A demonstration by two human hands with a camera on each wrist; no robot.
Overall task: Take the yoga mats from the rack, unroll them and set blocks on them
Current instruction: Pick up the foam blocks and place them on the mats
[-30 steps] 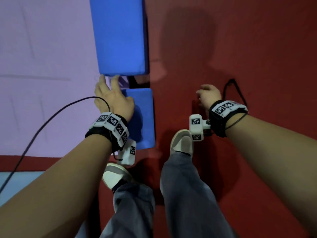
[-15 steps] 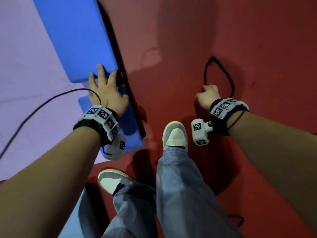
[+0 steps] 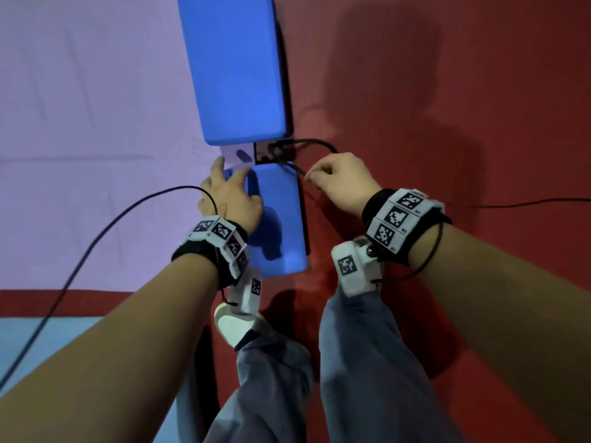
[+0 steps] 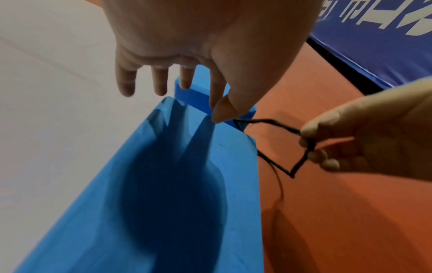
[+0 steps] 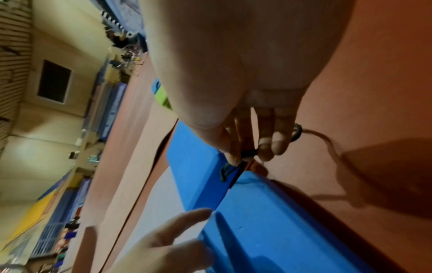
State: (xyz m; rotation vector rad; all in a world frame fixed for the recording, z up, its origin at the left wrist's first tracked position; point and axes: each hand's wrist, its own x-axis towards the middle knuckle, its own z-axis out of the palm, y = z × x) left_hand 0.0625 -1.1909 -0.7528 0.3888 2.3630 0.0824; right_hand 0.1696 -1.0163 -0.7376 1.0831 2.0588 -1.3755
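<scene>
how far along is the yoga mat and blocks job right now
Done: the lilac yoga mat lies unrolled, with two blue foam blocks along its edge. In hand: the left hand rests on the nearer block while the right hand pinches a thin black cord. Other mats are out of view.

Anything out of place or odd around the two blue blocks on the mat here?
Yes: a black cord lies looped in the gap between the far block and the near block, at the purple mat's edge. The right hand pinches it; the left hand rests flat on the near block.
</scene>
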